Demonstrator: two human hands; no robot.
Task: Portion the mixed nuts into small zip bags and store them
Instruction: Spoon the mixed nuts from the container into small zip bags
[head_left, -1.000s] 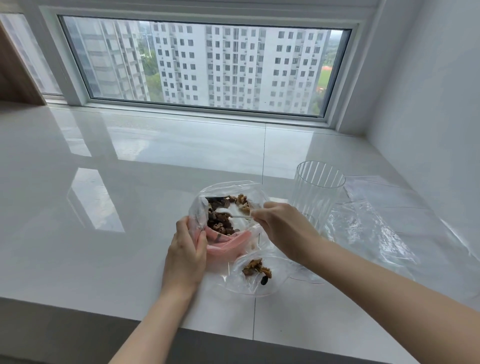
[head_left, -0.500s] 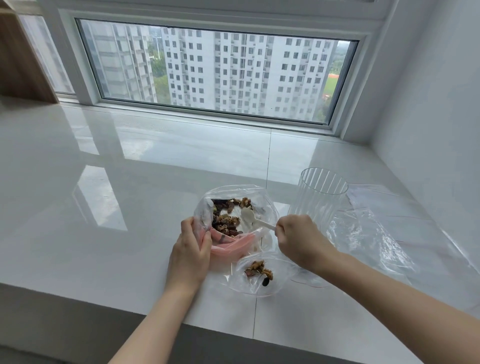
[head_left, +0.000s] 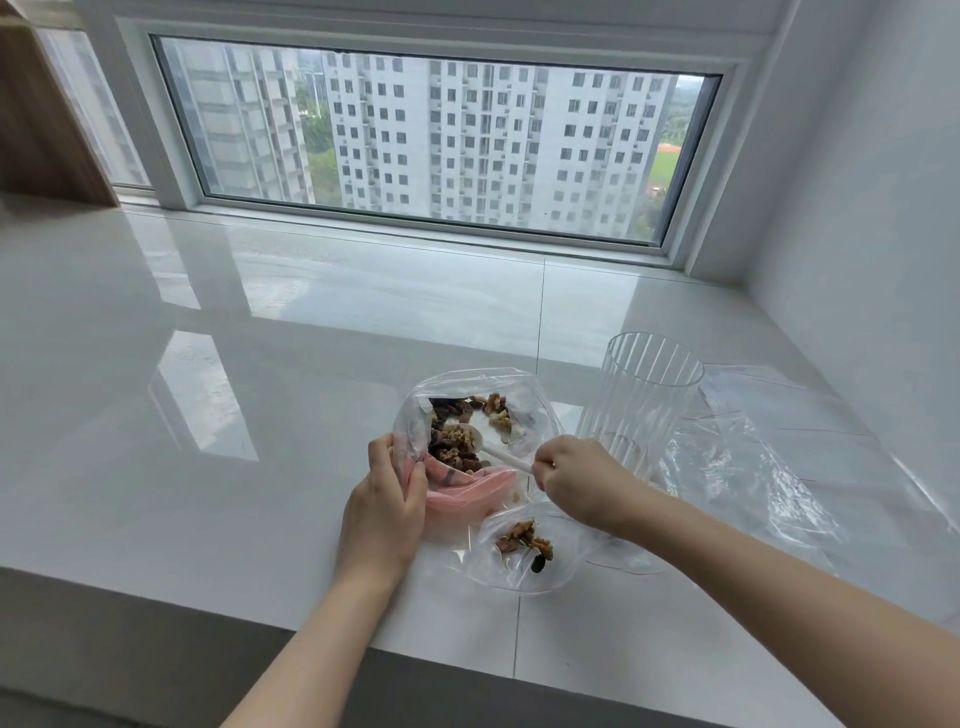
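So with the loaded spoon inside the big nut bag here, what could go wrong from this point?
Nuts may fall off the heaped white spoon, which the right hand holds by its handle end, on the way to the small zip bag.

That small bag lies flat with a floppy mouth and no hand holding it, so the pour could miss.

The large bag stays open only through the left hand; it may sag shut or spill if released.

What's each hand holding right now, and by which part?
Left hand grips the big nut bag by its near-left rim. Right hand pinches the white spoon by its handle end, bowl loaded inside the bag.
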